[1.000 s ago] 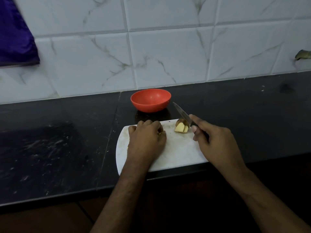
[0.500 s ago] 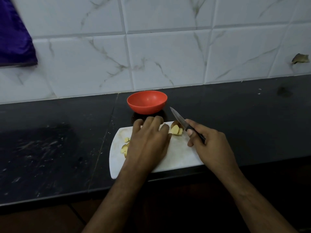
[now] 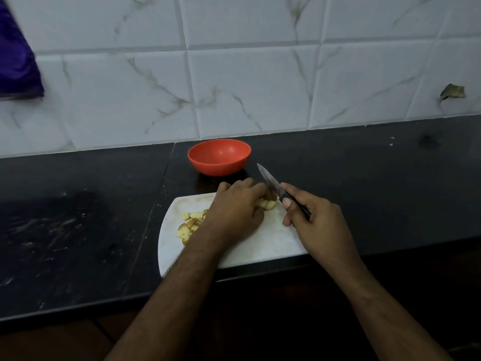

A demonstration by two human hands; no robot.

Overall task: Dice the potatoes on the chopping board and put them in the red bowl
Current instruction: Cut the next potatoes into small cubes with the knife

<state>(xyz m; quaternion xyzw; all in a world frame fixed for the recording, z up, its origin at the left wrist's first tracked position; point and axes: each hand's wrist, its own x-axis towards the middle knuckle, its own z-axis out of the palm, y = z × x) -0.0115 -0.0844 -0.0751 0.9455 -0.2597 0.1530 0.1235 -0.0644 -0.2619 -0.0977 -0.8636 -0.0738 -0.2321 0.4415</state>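
Black worktop (image 3: 78,217) carries everything, w/ the white chopping board (image 3: 260,243) at its front edge, slightly overhanging. Red bowl (image 3: 219,157) sits behind the board, toward the worktop's back edge near the tiled wall; inside looks bare, so nothing transferred yet.

Left hand (image 3: 235,213) lies over the board's middle, fingers curled down onto the uncut potato chunk (image 3: 266,203) near the board's far edge, holding it steady. How tightly it grips: can't tell, fingertips hidden. Right hand (image 3: 316,222) is wrapped round the black handle of the knife (image 3: 270,182), blade angled up and away, tip pointing toward the bowl, edge just beside the chunk.

Diced pieces (image 3: 191,222) sit in a small heap on the board's left side, partly under the left wrist.

Progress, as I judge it: dicing well underway but not done. One chunk left to cut, then all pieces need to go into the bowl. Roughly mid-task.

Brands/labels/writing: none readable anywhere, incl. knife, bowl, board.
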